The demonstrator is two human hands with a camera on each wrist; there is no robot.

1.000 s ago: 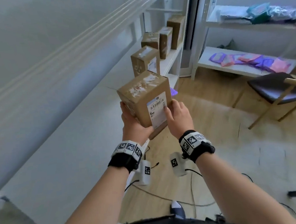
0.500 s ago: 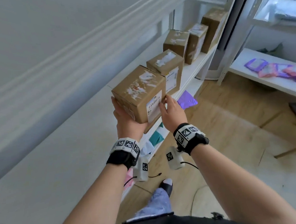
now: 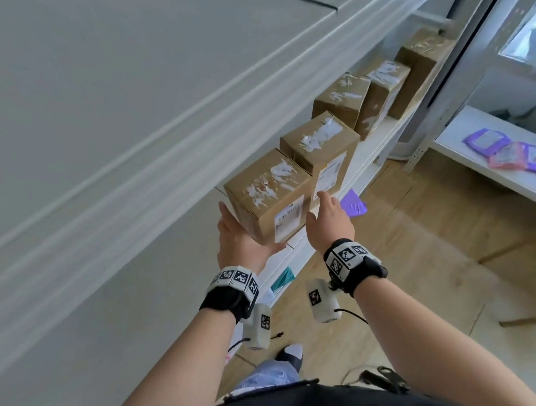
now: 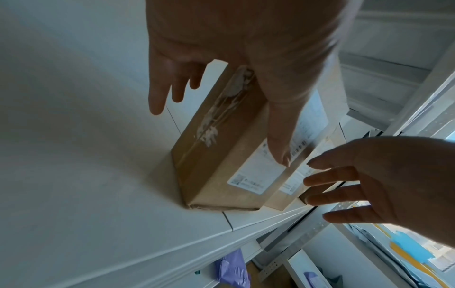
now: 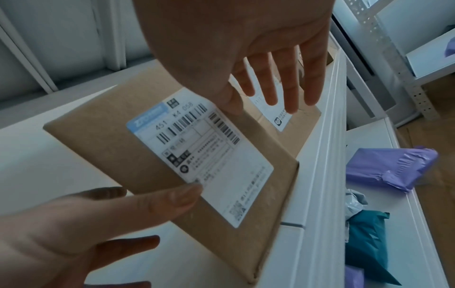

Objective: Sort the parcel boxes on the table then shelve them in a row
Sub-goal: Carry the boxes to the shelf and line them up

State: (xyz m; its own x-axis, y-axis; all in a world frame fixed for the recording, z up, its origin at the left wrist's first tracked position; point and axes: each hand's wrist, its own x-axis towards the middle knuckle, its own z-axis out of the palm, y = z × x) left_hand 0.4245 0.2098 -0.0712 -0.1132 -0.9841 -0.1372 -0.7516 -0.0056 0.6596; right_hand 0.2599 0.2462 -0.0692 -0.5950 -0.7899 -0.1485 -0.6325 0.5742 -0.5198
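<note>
- Item: nearest parcel box (image 3: 268, 196), brown cardboard, standing on the white shelf (image 3: 159, 293) at the near end of a row of five; next box (image 3: 321, 148) sits just beyond it, touching or nearly so — the gap cannot be read.
- Orientation: box stands upright on a small face, long axis vertical; taped seam on top; the face with the shipping label (image 5: 199, 157) turned toward the shelf's front edge and the person.
- Left hand (image 3: 240, 236): fingers straight, palm beside the box's near side face, thumb (image 4: 280, 136) laid on the label face; no curl round the box.
- Right hand (image 3: 328, 220): fingers spread and straight, in front of the label face, apparently clear of it; holds nothing.
- Step judged: release and final squaring of the placed box.
- Handling advice: push with flat palms only, low on the box, since a tall upright carton tips easily; bring its label face flush with the neighbours'; close it snug against the next box; keep it well back from the shelf lip.
- Also present: purple mailer (image 3: 352, 205) on a lower shelf.
</note>
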